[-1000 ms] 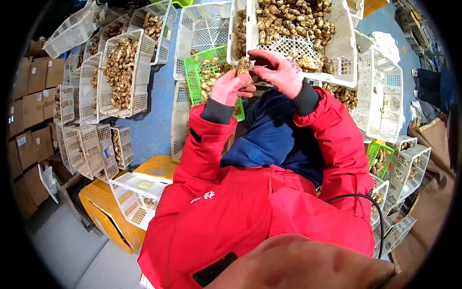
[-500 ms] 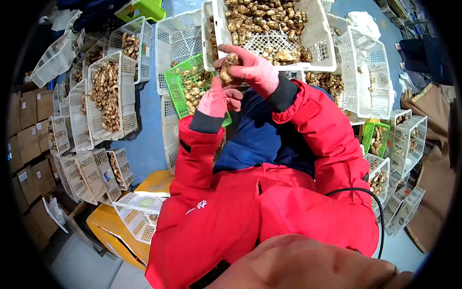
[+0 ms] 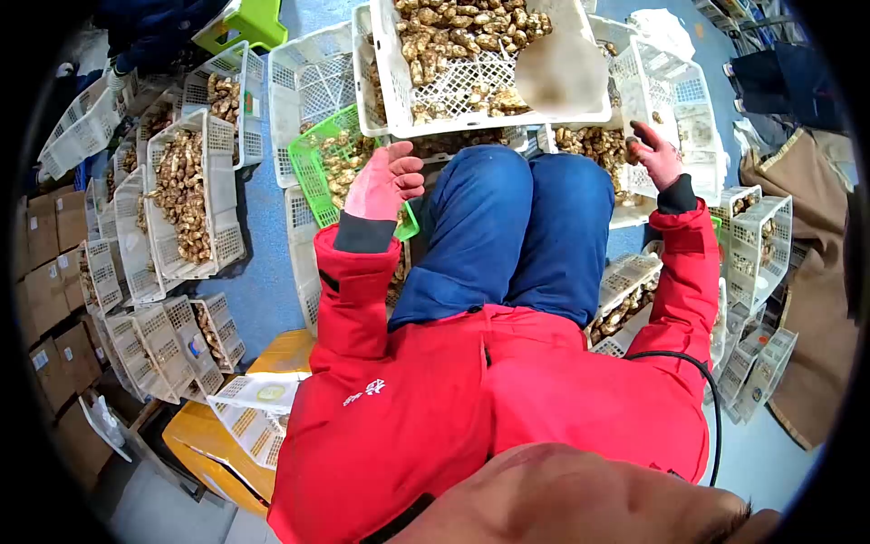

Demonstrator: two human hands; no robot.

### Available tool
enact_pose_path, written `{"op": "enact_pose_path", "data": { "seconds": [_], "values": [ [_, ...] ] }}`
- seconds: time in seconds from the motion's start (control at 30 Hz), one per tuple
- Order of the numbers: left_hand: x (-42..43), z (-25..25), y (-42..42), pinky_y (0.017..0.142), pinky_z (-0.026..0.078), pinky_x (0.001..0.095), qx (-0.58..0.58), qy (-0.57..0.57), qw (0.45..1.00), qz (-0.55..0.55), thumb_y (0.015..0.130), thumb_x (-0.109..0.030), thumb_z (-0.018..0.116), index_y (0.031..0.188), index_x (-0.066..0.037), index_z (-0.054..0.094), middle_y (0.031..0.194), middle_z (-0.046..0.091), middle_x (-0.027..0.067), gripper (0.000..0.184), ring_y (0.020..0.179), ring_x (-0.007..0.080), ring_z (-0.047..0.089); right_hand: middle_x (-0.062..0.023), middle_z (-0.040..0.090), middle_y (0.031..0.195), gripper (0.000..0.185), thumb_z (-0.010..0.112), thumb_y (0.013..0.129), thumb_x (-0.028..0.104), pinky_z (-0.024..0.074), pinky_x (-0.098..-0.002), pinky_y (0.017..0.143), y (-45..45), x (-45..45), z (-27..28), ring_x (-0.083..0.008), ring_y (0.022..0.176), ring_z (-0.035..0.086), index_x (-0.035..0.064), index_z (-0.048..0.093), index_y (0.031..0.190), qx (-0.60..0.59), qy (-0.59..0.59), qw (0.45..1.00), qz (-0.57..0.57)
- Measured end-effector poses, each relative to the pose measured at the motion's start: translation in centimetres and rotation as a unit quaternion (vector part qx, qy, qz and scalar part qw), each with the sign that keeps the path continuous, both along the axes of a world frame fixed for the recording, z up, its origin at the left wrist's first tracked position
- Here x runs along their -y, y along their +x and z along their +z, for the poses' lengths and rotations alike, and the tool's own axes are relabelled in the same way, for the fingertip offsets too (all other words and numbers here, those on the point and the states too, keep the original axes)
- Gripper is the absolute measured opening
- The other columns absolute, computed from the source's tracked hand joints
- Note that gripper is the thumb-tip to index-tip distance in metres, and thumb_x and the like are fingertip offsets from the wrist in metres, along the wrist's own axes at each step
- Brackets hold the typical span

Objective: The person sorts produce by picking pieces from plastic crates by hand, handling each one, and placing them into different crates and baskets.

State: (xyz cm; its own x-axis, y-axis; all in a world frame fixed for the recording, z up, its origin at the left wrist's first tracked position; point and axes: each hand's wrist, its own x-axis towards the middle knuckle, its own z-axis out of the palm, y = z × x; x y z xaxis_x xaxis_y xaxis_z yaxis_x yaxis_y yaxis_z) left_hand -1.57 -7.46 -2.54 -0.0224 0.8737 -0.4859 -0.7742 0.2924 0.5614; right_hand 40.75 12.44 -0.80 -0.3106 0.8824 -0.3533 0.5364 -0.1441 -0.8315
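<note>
My left hand (image 3: pixel 382 184) is raised beside the green basket (image 3: pixel 313 186), its fingers loosely bent and apart, with nothing in it. Out to the right, my right hand (image 3: pixel 658 160) has its fingers apart, close to a white crate with brown, knobbly oblong pieces (image 3: pixel 594 150), tubers or mushrooms. I see nothing held in it. In front of my knees, a tilted white crate (image 3: pixel 489 120) holds many similar brown-and-cream pieces (image 3: pixel 471 32). A blurred grey-brown round patch (image 3: pixel 562 72) covers its right part; I cannot tell what it is.
White crates (image 3: pixel 217 181) with more pieces stand at the left, others (image 3: pixel 761 249) at the right. Cardboard boxes (image 3: pixel 43 227) are stacked far left. A green stool (image 3: pixel 240 25) and a person's dark clothing (image 3: pixel 159 36) show at the top left. A black cable (image 3: pixel 698 367) runs by my right side.
My hands have parted. The right hand swung to the right, and the oblong piece it held is no longer seen in it. The left hand moved slightly left. A blurred patch appeared over the crate.
</note>
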Motion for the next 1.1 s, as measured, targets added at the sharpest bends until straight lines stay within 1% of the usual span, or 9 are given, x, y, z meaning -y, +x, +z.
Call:
{"op": "enact_pose_path", "data": {
  "seconds": [0.2,0.27,0.43,0.63,0.73,0.87,0.97,1.0,1.1],
  "values": [
    [-0.9,-0.8,0.4,0.06,0.048,0.0289,-0.003,-0.025,1.0,-0.002,0.089,-0.038,0.044,0.11,0.0,0.045,0.082,0.057,0.0094,0.044,0.065,0.016,0.053,-0.0083,0.057,0.111,0.036,0.052,0.084,0.012,0.0409,-0.0251,0.087,-10.3,-5.0,3.5,-0.0134,0.101,0.053,0.0046,0.049,0.12,-0.055,0.089,0.984,0.143],
    [-1.2,0.4,1.1,0.061,0.048,0.0294,-0.049,-0.022,0.998,0.012,0.088,-0.037,0.046,0.11,0.001,0.046,0.082,0.057,0.0106,0.043,0.062,0.0166,0.053,-0.018,0.055,0.111,0.046,0.058,0.078,0.022,0.0416,-0.032,0.088,-14.0,-8.6,-0.7,-0.0262,0.101,0.055,0.0108,0.047,0.122,0.123,0.269,0.878,0.376],
    [-2.2,-0.8,-1.4,0.062,0.048,0.0325,0.196,0.0,0.979,-0.059,0.089,-0.034,0.044,0.11,0.001,0.047,0.084,0.057,0.014,0.04,0.067,0.0197,0.056,-0.0029,0.056,0.055,0.021,0.058,0.079,0.023,0.0429,-0.0309,0.051,-20.9,-6.7,0.5,-0.0219,0.048,0.052,0.0118,0.064,0.062,0.327,0.235,0.78,0.479],
    [-2.6,2.6,0.1,0.077,0.046,0.0272,-0.277,0.068,0.958,0.015,0.085,-0.018,0.052,0.116,0.004,0.042,0.1,0.058,0.0156,0.039,0.085,0.0186,0.058,-0.009,0.055,0.062,0.013,0.066,0.064,0.017,0.042,-0.0334,0.052,-19.6,-8.5,0.7,-0.0245,0.057,0.054,0.0077,0.062,0.071,0.12,0.222,0.863,0.437],
    [-5.3,5.0,2.8,0.084,0.042,0.0358,-0.733,0.204,0.649,0.007,0.068,-0.015,0.066,0.115,-0.003,0.047,0.107,0.055,0.0146,0.053,0.098,0.0281,0.052,-0.0086,0.055,0.062,0.028,0.067,0.068,0.031,0.0423,-0.0357,0.054,-20.3,-5.7,5.1,-0.0242,0.059,0.054,0.0077,0.063,0.084,0.052,0.407,0.784,0.466],
    [-6.4,7.3,5.7,0.081,0.043,0.0383,-0.826,0.214,0.52,-0.021,0.065,-0.015,0.067,0.114,-0.007,0.049,0.112,0.052,0.0134,0.053,0.095,0.0319,0.053,-0.0135,0.063,0.081,0.064,0.068,0.065,0.034,0.0471,-0.03,0.067,-23.1,-0.7,11.8,-0.0216,0.074,0.061,0.0029,0.049,0.117,0.136,0.197,0.832,0.501],
    [-5.0,5.9,4.6,0.074,0.046,0.0319,-0.783,0.121,0.608,-0.048,0.078,-0.015,0.059,0.115,-0.004,0.047,0.1,0.058,0.0147,0.041,0.087,0.0258,0.058,-0.0053,0.06,0.079,0.057,0.061,0.077,0.037,0.0459,-0.0235,0.061,-23.6,0.1,11.5,-0.0103,0.069,0.057,0.0036,0.047,0.121,0.011,0.026,0.923,0.384],
    [-4.6,1.0,3.7,0.068,0.047,0.0282,-0.559,0.126,0.819,0.011,0.084,-0.017,0.053,0.113,-0.001,0.047,0.098,0.06,0.0153,0.035,0.083,0.0214,0.06,-0.0035,0.06,0.086,0.051,0.056,0.082,0.035,0.0458,-0.0225,0.063,-23.5,-0.4,9.2,-0.0086,0.072,0.056,0.0036,0.047,0.121,-0.079,-0.031,0.933,0.351],
    [-3.2,3.6,1.9,0.057,0.048,0.0279,-0.218,0.04,0.974,-0.046,0.086,-0.022,0.048,0.111,-0.001,0.048,0.096,0.06,0.0153,0.033,0.069,0.019,0.06,-0.0016,0.059,0.099,0.045,0.051,0.087,0.032,0.0449,-0.0225,0.068,-23.4,-1.3,3.7,-0.0071,0.082,0.054,0.0042,0.047,0.122,-0.213,-0.061,0.931,0.291]
  ]
}}
